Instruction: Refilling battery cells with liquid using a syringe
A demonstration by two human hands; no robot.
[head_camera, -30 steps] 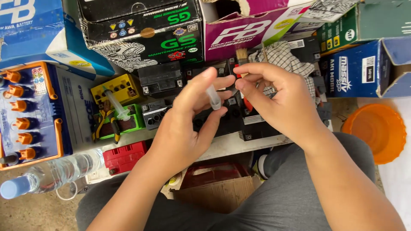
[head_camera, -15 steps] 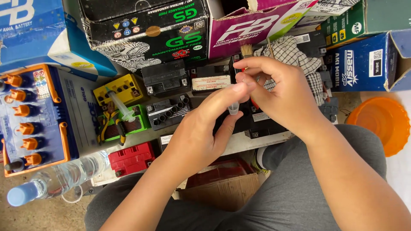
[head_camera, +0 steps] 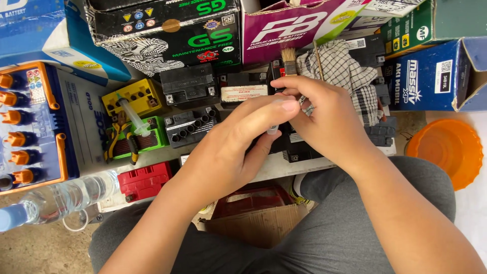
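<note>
Both hands have drawn closer together since a second ago, when I could see the whole clear tube (head_camera: 273,130) held out between my left fingertips; now only its lower end peeks out under my left forefinger, the rest hidden behind the fingers. My left hand (head_camera: 231,152) has its forefinger and thumb pinched on that tube, the other fingers curled loosely beneath. My right hand (head_camera: 324,119) is curled with its fingertips meeting the left forefinger at the top of the tube; I cannot tell whether it grips the tube or something smaller, as the fingers cover the spot.

The tube sits above a cluster of small black batteries (head_camera: 188,86) laid on a pale board (head_camera: 284,167). Just behind the hands a paintbrush (head_camera: 288,60) stands with its bristles up, and a checked cloth (head_camera: 350,76) lies beside it to the right. To the left, a yellow battery (head_camera: 134,96) and a green battery (head_camera: 147,137) lie side by side, with a syringe (head_camera: 133,116) resting across them and pliers (head_camera: 122,144) on the green one. A red battery (head_camera: 144,180) lies nearer to me, and a water bottle (head_camera: 56,200) lies on its side by a large blue battery with orange caps (head_camera: 30,127). Cardboard boxes (head_camera: 167,30) line the far edge, and an orange bowl (head_camera: 444,152) sits at the right beside my grey-trousered knee (head_camera: 401,177).
</note>
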